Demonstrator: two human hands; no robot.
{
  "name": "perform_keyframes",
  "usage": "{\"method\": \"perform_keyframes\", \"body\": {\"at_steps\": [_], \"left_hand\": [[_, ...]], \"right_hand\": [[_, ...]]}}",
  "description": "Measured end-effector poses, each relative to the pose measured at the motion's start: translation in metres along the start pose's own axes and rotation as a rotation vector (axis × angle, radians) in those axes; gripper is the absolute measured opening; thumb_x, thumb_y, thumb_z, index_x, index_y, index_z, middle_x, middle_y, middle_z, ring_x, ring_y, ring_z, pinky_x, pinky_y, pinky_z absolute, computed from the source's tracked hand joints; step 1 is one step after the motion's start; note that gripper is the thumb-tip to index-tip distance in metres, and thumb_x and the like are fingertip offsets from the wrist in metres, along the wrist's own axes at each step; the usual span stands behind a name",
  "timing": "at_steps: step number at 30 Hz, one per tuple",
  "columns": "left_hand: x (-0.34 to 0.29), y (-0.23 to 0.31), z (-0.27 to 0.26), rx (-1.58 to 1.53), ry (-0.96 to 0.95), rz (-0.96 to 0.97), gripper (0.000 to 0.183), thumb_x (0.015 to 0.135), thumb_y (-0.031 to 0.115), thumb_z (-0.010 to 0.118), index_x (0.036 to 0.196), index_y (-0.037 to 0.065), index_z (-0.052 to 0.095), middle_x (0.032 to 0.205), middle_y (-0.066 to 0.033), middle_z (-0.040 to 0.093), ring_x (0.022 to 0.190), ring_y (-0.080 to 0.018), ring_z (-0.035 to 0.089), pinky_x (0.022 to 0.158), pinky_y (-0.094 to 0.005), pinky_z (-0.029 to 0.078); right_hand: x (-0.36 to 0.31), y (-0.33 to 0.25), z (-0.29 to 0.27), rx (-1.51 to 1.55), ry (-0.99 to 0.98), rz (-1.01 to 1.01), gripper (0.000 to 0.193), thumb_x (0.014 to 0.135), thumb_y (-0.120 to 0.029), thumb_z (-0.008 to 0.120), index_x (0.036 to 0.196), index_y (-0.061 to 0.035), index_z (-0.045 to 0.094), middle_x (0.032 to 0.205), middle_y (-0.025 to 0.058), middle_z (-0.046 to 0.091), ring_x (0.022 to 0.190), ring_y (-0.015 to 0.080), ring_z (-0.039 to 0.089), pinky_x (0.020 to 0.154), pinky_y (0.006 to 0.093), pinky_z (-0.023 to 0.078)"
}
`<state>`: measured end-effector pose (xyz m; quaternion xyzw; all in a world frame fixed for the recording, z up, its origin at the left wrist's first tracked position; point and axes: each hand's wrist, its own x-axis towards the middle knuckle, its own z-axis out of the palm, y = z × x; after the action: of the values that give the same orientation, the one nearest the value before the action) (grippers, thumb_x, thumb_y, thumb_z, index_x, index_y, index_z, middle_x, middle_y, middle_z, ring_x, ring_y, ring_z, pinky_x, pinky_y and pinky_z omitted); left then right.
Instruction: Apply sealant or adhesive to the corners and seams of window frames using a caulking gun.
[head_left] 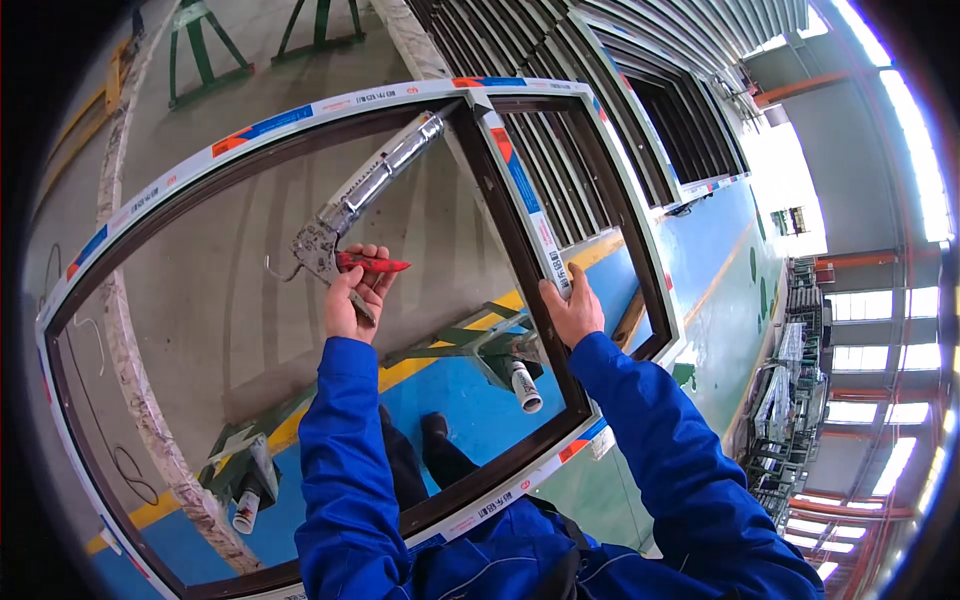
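My left hand (362, 290) is closed around the handle of a caulking gun (318, 240), with a red, pointed, trigger-like piece (375, 263) among the fingers. A silvery foil sealant tube (385, 170) lies in the gun's cradle, slanting up to the right. Its nozzle end reaches the corner where the divider bar (525, 190) meets the far rail of a large window frame (340, 103). The frame is dark brown inside, with printed white, blue and orange protective film. My right hand (574, 305) is wrapped around the divider bar, thumb on top.
Green trestles with white roll-like ends (525, 388) stand beneath the frame. Stacked dark frames (660, 110) lean at the far right. A long, pale, stained beam (150, 420) runs along the left. Other green stands (208, 60) are at the far left, and a thin cable (130, 470) lies on the floor.
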<state>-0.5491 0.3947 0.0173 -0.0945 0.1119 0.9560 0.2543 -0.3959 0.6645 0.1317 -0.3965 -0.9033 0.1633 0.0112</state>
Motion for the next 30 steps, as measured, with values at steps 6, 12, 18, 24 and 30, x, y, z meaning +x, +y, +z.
{"method": "perform_keyframes", "body": {"at_steps": [6,12,18,24,30], "left_hand": [[0.005,-0.005,-0.015,-0.017,-0.021,-0.007,0.024,0.091,0.009,0.054,0.114,0.004,0.054,0.111,-0.0098,0.062,0.11,-0.0256,0.059,0.098,-0.0456,0.048],[0.002,-0.013,-0.011,0.01,0.044,-0.001,0.016,0.094,0.022,0.055,0.099,0.006,0.056,0.089,-0.0049,0.061,0.085,-0.0207,0.062,0.088,-0.0435,0.053],[0.003,-0.013,-0.007,0.06,0.079,0.025,0.014,0.094,0.022,0.055,0.093,0.008,0.057,0.085,-0.0035,0.06,0.079,-0.0187,0.061,0.08,-0.0407,0.053],[0.003,-0.01,-0.001,0.075,0.071,0.035,0.013,0.094,0.021,0.055,0.092,0.008,0.056,0.084,-0.0028,0.06,0.078,-0.0182,0.06,0.078,-0.0399,0.054],[0.0,-0.008,-0.003,0.118,0.102,0.045,0.014,0.094,0.021,0.055,0.09,0.008,0.055,0.082,-0.0026,0.059,0.078,-0.0182,0.06,0.077,-0.0394,0.053]], "right_hand": [[-0.001,-0.004,0.0,-0.011,-0.002,0.005,0.071,0.082,-0.049,0.059,0.133,-0.0028,0.043,0.11,0.0244,0.062,0.1,0.035,0.062,0.087,0.0398,0.047],[-0.003,-0.01,-0.004,0.008,-0.046,0.064,0.075,0.08,-0.051,0.058,0.135,-0.0028,0.041,0.117,0.0237,0.06,0.106,0.0357,0.059,0.091,0.0402,0.046],[-0.002,-0.009,-0.002,0.018,-0.05,0.062,0.073,0.08,-0.05,0.057,0.134,-0.0029,0.042,0.118,0.0232,0.059,0.106,0.036,0.059,0.091,0.0398,0.046],[0.001,-0.001,0.001,0.007,-0.009,0.019,0.069,0.083,-0.046,0.059,0.133,-0.0024,0.043,0.112,0.0247,0.062,0.1,0.0352,0.063,0.087,0.0387,0.048],[0.0,-0.006,0.001,0.01,-0.011,0.023,0.067,0.083,-0.046,0.059,0.132,-0.0026,0.044,0.111,0.0242,0.062,0.098,0.0339,0.064,0.085,0.0385,0.049]]}}
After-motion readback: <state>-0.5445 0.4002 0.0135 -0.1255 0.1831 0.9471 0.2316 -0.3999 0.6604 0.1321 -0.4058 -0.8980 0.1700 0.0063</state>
